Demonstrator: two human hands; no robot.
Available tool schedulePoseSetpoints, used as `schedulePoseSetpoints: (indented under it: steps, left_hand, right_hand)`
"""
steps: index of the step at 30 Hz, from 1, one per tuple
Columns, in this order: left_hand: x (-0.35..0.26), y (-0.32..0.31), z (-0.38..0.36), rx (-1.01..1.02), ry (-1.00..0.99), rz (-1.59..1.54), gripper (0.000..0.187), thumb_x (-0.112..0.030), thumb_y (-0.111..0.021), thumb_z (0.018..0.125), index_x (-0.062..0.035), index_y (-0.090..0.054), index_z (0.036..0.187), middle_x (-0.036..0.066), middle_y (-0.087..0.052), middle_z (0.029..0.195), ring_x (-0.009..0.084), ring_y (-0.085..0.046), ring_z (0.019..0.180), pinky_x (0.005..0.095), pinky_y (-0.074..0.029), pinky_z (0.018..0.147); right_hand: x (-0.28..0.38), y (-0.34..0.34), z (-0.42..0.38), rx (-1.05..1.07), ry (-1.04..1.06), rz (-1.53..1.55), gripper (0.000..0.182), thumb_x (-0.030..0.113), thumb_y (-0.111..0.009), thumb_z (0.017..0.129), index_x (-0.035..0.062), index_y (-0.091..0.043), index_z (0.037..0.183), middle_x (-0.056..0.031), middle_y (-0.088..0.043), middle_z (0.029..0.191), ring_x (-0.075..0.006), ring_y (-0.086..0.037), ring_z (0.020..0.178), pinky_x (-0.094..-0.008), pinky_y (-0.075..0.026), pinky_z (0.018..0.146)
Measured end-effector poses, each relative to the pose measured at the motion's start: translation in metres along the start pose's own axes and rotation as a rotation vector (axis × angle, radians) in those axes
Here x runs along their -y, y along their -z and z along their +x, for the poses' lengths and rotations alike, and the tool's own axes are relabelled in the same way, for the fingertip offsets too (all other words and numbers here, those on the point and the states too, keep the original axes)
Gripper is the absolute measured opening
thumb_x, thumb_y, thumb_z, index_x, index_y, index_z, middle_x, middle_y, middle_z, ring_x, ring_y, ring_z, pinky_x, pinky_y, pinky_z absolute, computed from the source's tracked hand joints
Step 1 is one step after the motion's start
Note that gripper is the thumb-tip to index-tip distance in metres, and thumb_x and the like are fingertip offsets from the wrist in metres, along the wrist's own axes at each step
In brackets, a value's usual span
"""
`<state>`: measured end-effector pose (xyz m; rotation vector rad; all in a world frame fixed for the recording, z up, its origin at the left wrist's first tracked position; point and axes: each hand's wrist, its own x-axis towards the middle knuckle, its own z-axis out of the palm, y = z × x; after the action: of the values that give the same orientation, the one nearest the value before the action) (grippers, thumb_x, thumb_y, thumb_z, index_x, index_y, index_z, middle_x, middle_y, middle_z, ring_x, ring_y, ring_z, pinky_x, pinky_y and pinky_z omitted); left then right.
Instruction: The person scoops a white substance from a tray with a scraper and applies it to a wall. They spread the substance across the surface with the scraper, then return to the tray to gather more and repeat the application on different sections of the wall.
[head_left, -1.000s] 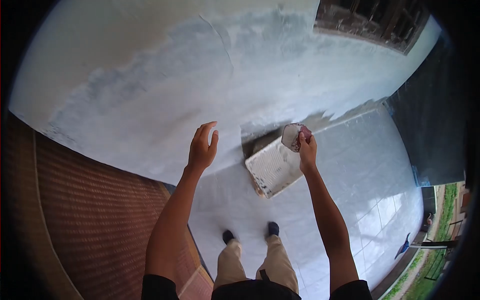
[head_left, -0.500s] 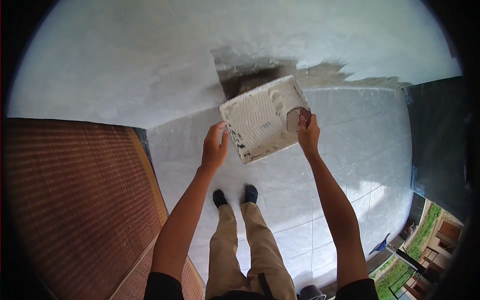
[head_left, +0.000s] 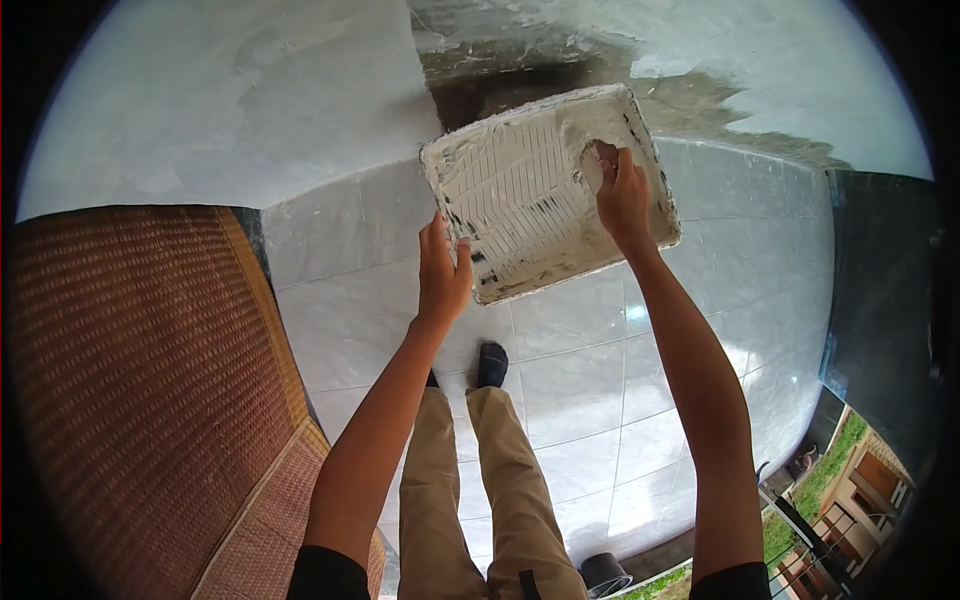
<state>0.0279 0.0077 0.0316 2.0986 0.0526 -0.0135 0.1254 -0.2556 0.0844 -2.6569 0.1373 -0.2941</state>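
Note:
A paint tray (head_left: pixel 530 210) with a ribbed floor, smeared with cream-coloured putty, is tilted in front of me above the floor. My left hand (head_left: pixel 443 268) grips its left edge, the thumb over the rim and the fingers along the outer side. My right hand (head_left: pixel 625 200) is over the tray's right part, closed on a putty scraper (head_left: pixel 597 165). The scraper has a brownish grip and a cream-coated flat blade, which meets the putty in the tray. My fingers cover part of it.
Ahead stands a pale wall (head_left: pixel 300 100) with a dark unplastered patch (head_left: pixel 510 85). Grey tiles (head_left: pixel 570 360) cover the floor under my feet. A woven mat (head_left: pixel 150 370) stands at left, a dark panel (head_left: pixel 880 290) at right. Behind my legs is a dark bucket (head_left: pixel 605 573).
The tray appears larger and closer, higher in view. My left hand has moved onto its edge. My right hand has moved up and further over the tray with the scraper.

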Motion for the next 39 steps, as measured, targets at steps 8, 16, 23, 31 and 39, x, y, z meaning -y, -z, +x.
schedulePoseSetpoints:
  steps: [8, 16, 23, 31, 39]
  left_hand:
    - [0.014, -0.007, 0.0, -0.032, -0.032, 0.066, 0.057, -0.012, -0.052, 0.098, 0.0008, -0.028, 0.148, 0.017, -0.045, 0.128, 0.0251, -0.055, 0.101, 0.0356, -0.048, 0.09]
    - [0.018, -0.003, 0.004, 0.017, 0.008, -0.138, 0.054, -0.004, -0.051, 0.094, 0.0056, -0.035, 0.145, 0.018, -0.049, 0.125, 0.0247, -0.058, 0.098, 0.0344, -0.05, 0.085]
    - [0.016, -0.005, 0.005, 0.006, 0.064, -0.191, 0.055, -0.001, -0.05, 0.093, 0.0037, -0.035, 0.146, 0.016, -0.05, 0.12, 0.0204, -0.057, 0.091, 0.0311, -0.051, 0.079]
    - [0.019, -0.003, 0.007, 0.025, 0.067, -0.197, 0.05, -0.003, -0.044, 0.093, 0.0048, -0.04, 0.142, 0.016, -0.051, 0.121, 0.0203, -0.056, 0.09, 0.0318, -0.047, 0.083]
    - [0.019, -0.001, 0.009, 0.045, 0.1, -0.25, 0.045, -0.004, -0.039, 0.095, 0.0076, -0.043, 0.139, 0.021, -0.052, 0.119, 0.0304, -0.056, 0.104, 0.037, -0.045, 0.092]
  right_hand:
    - [-0.002, -0.01, 0.0, 0.017, 0.085, -0.104, 0.007, 0.005, -0.048, 0.094, 0.0027, -0.049, 0.101, -0.0128, -0.069, 0.107, -0.0407, -0.057, 0.081, -0.049, -0.046, 0.073]
    - [0.002, -0.021, -0.004, 0.024, 0.12, -0.036, 0.005, 0.003, -0.049, 0.093, 0.0015, -0.049, 0.098, -0.0209, -0.064, 0.09, -0.0395, -0.055, 0.078, -0.0505, -0.045, 0.072]
    - [0.009, -0.032, -0.016, 0.047, 0.185, -0.047, 0.004, 0.0, -0.049, 0.091, -0.0009, -0.047, 0.094, -0.0206, -0.058, 0.083, -0.0395, -0.055, 0.082, -0.0502, -0.045, 0.074]
    - [0.039, -0.045, -0.05, 0.076, 0.217, -0.023, 0.004, -0.002, -0.049, 0.088, -0.0009, -0.048, 0.092, -0.0197, -0.057, 0.084, -0.0376, -0.054, 0.083, -0.048, -0.045, 0.074]
    - [0.085, -0.066, -0.093, 0.126, 0.253, 0.107, 0.012, -0.008, -0.048, 0.081, -0.0006, -0.048, 0.091, -0.0179, -0.054, 0.081, -0.0365, -0.053, 0.082, -0.0462, -0.044, 0.072]
